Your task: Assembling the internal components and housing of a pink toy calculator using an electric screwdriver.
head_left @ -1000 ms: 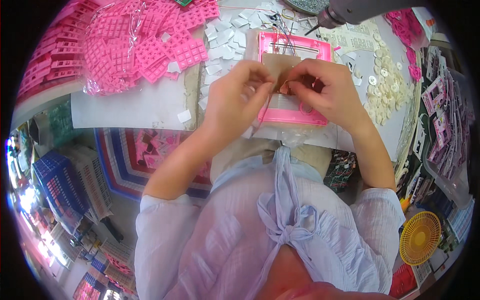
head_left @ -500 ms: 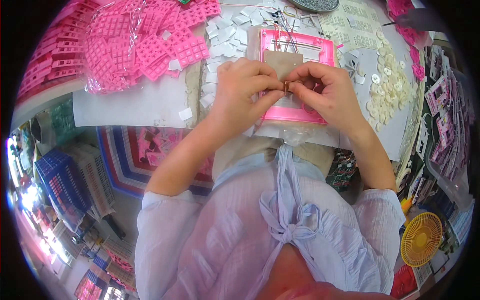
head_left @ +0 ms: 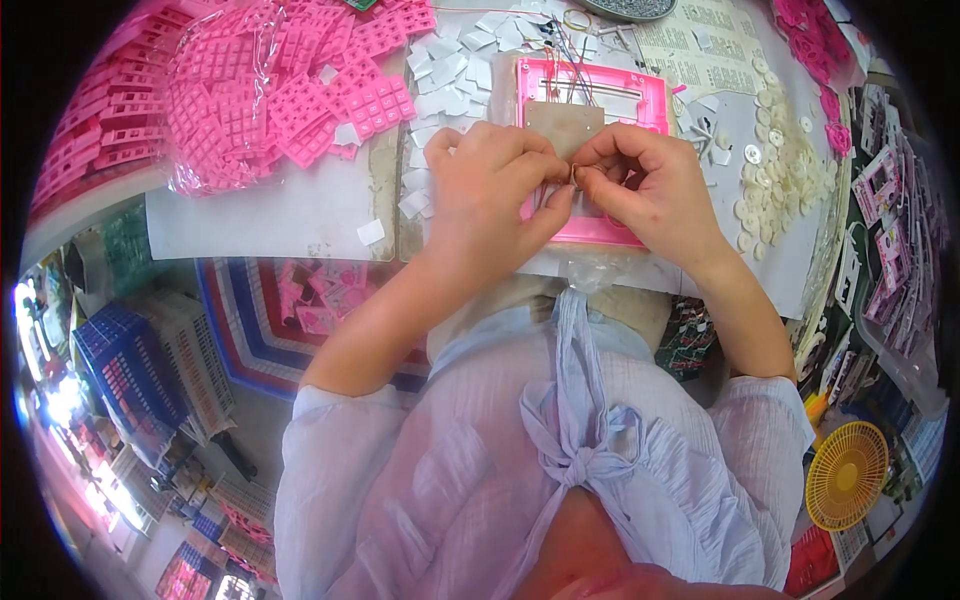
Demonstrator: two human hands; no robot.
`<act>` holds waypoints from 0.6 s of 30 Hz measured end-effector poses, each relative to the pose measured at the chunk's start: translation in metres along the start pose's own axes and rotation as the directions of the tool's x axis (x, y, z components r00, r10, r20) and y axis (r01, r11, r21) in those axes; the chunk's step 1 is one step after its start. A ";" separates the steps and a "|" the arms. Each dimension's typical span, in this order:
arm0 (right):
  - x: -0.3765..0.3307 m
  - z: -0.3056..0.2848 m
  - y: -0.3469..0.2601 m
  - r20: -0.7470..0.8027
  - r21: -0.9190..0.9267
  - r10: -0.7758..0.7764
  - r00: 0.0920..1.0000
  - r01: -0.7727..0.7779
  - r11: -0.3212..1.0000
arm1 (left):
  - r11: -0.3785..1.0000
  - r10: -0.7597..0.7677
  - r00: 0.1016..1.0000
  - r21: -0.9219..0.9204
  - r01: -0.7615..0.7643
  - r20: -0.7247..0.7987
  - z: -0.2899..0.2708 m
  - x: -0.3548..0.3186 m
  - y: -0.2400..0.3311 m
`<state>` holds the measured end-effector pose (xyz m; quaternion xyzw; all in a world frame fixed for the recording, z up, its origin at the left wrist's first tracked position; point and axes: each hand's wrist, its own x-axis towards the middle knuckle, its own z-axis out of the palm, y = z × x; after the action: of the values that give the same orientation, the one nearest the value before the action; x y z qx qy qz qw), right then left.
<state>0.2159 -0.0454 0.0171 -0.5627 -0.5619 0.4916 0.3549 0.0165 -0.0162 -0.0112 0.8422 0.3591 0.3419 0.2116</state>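
Observation:
A pink plastic casing point(head_left: 592, 232) lies on the table in front of me, with a brown board point(head_left: 563, 116) and thin coloured wires point(head_left: 572, 68) at its far part. Over its middle my left hand point(head_left: 497, 190) and my right hand point(head_left: 645, 190) meet, fingertips nearly touching. Each hand is closed in a pinch around something small between them. A thin, light sliver shows at the fingertips, but I cannot make out what it is. The fingers hide the casing's centre.
Pink keypad pieces point(head_left: 372, 105) and a clear bag point(head_left: 222, 110) of more pile up at left. White squares point(head_left: 450, 75) are scattered beside the casing. Cream round buttons point(head_left: 775, 185) spread at right, with a dish of small grey parts point(head_left: 630, 8) behind. A yellow basket point(head_left: 847, 476) stands lower right.
The fingertips have shifted slightly, and the small brownish piece seen between them before is now mostly hidden. My left thumb has turned a little upward. The casing stays in place.

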 end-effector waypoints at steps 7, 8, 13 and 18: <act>0.000 0.003 -0.001 -0.013 0.010 -0.021 1.000 0.021 1.000 | 0.996 -0.015 0.998 0.091 0.020 -0.059 0.007 0.007 0.010; 0.000 0.003 0.000 -0.018 0.011 -0.028 0.999 0.029 1.000 | 0.994 -0.013 0.997 0.104 0.021 -0.072 0.007 0.008 0.012; 0.000 0.003 0.000 -0.029 0.014 -0.012 1.000 0.012 1.000 | 0.995 -0.016 0.998 0.093 0.023 -0.068 0.008 0.008 0.011; 0.000 0.002 0.003 -0.018 0.063 -0.002 1.000 0.003 0.998 | 0.997 0.002 0.999 0.077 0.002 -0.047 0.007 0.008 0.008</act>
<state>0.2144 -0.0461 0.0135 -0.5550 -0.5437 0.5034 0.3781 0.0298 -0.0160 -0.0079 0.8414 0.3769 0.3476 0.1707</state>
